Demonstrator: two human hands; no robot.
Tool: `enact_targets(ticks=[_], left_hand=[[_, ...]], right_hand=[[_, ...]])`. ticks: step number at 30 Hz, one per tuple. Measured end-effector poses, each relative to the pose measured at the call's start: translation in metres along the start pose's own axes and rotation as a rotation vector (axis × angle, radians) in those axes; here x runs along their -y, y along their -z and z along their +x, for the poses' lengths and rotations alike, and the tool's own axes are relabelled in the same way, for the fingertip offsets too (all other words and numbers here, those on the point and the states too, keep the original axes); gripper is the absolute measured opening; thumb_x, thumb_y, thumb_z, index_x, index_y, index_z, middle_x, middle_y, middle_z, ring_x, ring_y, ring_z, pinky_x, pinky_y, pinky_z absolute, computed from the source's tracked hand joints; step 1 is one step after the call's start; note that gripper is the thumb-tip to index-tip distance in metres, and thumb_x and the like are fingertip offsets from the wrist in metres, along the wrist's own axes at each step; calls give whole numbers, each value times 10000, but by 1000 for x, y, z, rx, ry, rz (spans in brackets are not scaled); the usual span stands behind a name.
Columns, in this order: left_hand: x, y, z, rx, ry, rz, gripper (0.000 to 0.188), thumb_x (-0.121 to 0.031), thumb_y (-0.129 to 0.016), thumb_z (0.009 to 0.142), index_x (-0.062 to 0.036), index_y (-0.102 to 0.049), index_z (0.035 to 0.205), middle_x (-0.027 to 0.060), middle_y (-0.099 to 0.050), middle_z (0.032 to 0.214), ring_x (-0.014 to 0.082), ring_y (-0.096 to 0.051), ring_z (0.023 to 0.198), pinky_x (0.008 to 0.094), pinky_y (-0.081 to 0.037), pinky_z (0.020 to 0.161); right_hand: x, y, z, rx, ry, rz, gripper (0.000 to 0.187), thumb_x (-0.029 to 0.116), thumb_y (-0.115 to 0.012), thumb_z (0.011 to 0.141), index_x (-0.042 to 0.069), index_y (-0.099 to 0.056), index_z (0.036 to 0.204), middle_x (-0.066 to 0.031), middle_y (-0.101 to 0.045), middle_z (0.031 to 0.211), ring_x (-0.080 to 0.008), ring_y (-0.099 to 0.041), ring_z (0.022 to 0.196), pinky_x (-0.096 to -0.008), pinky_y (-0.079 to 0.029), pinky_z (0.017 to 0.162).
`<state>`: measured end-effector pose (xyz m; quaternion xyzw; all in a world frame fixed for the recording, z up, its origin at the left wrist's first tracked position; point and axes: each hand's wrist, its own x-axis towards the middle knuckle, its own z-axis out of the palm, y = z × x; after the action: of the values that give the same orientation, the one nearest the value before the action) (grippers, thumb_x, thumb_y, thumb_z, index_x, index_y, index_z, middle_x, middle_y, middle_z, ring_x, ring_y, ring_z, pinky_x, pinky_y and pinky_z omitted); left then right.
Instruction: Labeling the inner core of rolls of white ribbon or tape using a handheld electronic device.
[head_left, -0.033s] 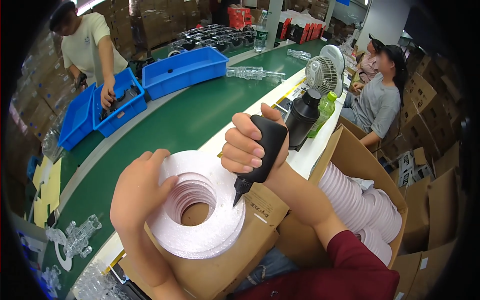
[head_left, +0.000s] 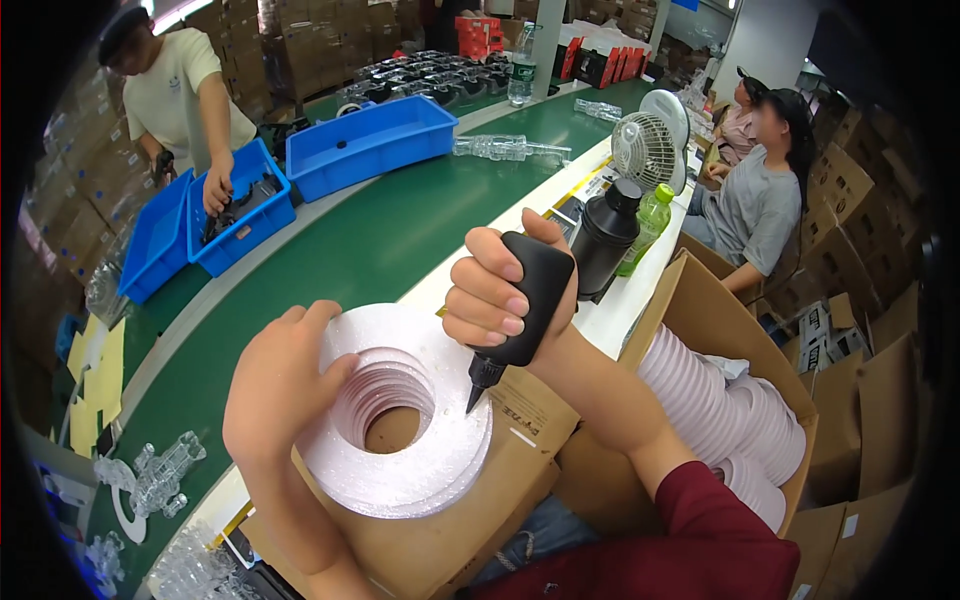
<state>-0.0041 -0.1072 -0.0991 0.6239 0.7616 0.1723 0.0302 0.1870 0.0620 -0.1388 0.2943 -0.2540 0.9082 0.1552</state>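
Observation:
A stack of flat white rings [head_left: 458, 440] with a speckled, glossy face rests on a brown cardboard box [head_left: 440, 545] close in front of me. At its left side, my left hand [head_left: 280, 380] grips the stack, thumb over the ring face by the hole and fingers along the outer edge. My right hand [head_left: 505, 290] is wrapped around a black squeeze bottle [head_left: 535, 300], tilted nozzle-down. The nozzle tip is at the right part of the top ring; whether it touches cannot be made out. Small clear drops or specks show on that ring.
An open carton [head_left: 790, 400] of more stacked rings stands at right. A large black bottle [head_left: 605, 235], green bottle [head_left: 652, 220] and fan [head_left: 645, 145] line the white ledge. Across the green belt [head_left: 400, 225], a co-worker reaches into a blue bin [head_left: 245, 235]. Clear plastic parts [head_left: 165, 475] lie left.

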Motion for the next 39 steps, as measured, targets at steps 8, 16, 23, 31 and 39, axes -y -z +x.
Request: enact_targets(ticks=[8,16,23,31,39], left_hand=[[-44,22,0,-7,-5,11,482,-194,-795,778,-56,-640,1213,178,-687,1087,377,-655,1040,444,-519,893],[-60,17,-1,14,24,45,475,-184,-795,759,-56,-651,1193,172,-692,1043,366,-666,997,449,-527,863],[-42,1,9,-29,0,68,463,-233,-806,760,-52,-658,1160,180,-700,1000,359,-677,943,448,-532,824],[-28,-13,11,-45,-14,42,477,-257,-809,770,-48,-656,1170,186,-704,1011,358,-679,952,447,-531,826],[-22,-16,13,-4,47,28,485,-270,-796,781,-46,-654,1187,191,-701,1025,362,-674,971,446,-529,840]], right_hand=[[21,-31,-4,-32,50,53,488,502,-388,1022,91,-465,771,-41,-457,633,-181,-466,558,-332,-406,571],[29,-33,-12,-1,57,89,476,475,-373,1036,87,-484,784,-34,-497,647,-169,-497,573,-333,-433,595],[28,-20,-16,56,16,40,504,499,-358,1043,92,-495,780,-25,-522,649,-150,-506,549,-323,-441,583],[17,-18,-20,54,-60,39,568,562,-356,1023,76,-485,760,-45,-504,622,-166,-491,530,-323,-432,550],[23,-7,-19,58,-138,28,584,581,-370,1011,81,-478,728,-43,-519,599,-153,-492,504,-310,-429,528]])
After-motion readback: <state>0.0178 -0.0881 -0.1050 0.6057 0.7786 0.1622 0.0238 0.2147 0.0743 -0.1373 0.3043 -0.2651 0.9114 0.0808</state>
